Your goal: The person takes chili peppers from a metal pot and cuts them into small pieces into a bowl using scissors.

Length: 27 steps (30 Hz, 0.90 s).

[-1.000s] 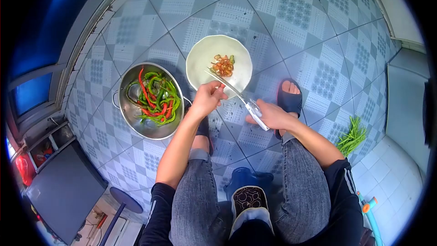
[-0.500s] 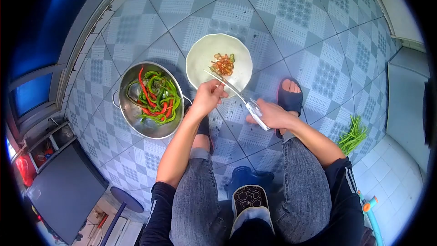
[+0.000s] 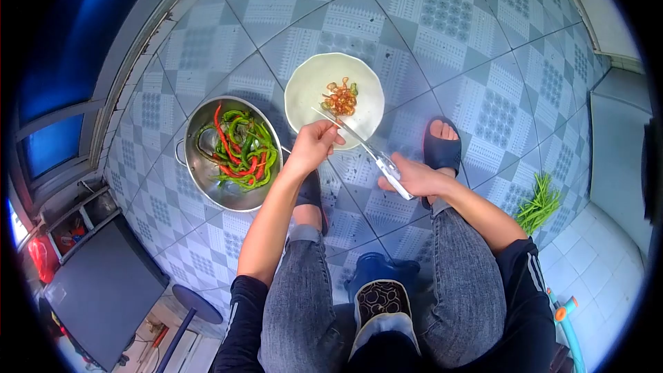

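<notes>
My right hand (image 3: pixel 407 176) is closed round the white handles of a pair of scissors (image 3: pixel 366 146). Their blades point up and left across the near rim of a cream bowl (image 3: pixel 300 83). Pinched in my left hand (image 3: pixel 316 144), beside the blades, is a small red chili pepper (image 3: pixel 338 123), mostly hidden by the fingers. Cut chili pieces (image 3: pixel 340 99) lie in a small heap inside the bowl. To the left, a steel pot (image 3: pixel 200 183) with two side handles holds whole red and green chili peppers (image 3: pixel 242 145).
Bundled green stalks (image 3: pixel 539 204) lie on the tiled floor (image 3: pixel 456 48) at right. My sandalled feet (image 3: pixel 442 145) flank the bowl's near side. A grey cabinet (image 3: pixel 103 290) and a round dark disc on a pole (image 3: pixel 197 304) stand at lower left.
The whole view has shifted slightly, moving the bowl and pot a little to the right. Both hands keep nearly the same pose, and a red bit now shows at the left fingertips.
</notes>
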Each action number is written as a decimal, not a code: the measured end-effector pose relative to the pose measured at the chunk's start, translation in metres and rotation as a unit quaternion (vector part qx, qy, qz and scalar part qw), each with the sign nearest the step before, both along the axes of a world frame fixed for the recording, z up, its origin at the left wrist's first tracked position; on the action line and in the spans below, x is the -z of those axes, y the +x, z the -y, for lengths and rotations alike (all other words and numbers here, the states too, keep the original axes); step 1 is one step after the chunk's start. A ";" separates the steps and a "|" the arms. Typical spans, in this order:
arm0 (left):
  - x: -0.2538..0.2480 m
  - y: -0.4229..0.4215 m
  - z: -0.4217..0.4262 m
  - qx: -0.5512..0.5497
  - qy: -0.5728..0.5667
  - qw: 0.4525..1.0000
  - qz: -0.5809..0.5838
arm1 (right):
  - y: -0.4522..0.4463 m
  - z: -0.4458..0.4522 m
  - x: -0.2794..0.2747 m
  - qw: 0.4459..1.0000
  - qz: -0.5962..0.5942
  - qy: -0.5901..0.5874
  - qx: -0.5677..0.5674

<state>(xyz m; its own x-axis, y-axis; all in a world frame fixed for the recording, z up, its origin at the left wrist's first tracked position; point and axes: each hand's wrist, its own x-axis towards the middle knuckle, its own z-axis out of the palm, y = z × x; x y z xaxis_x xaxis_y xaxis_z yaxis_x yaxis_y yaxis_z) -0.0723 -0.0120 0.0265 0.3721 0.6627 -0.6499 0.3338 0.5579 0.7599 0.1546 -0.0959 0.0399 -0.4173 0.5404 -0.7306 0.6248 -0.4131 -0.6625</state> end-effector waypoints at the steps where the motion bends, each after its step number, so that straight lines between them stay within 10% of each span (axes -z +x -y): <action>1: 0.001 0.001 0.001 0.001 0.000 1.000 0.000 | 0.000 -0.002 -0.003 1.000 0.001 -0.009 0.004; 27: -0.001 0.004 0.000 0.008 -0.018 0.998 -0.054 | 0.000 -0.002 0.006 1.000 -0.010 -0.001 0.002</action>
<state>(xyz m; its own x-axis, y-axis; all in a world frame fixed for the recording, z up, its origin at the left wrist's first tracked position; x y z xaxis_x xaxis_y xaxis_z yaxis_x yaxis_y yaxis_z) -0.0682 -0.0117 0.0275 0.3088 0.6324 -0.7104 0.4215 0.5786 0.6982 0.1550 -0.0943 0.0336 -0.4295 0.5412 -0.7229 0.6093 -0.4172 -0.6743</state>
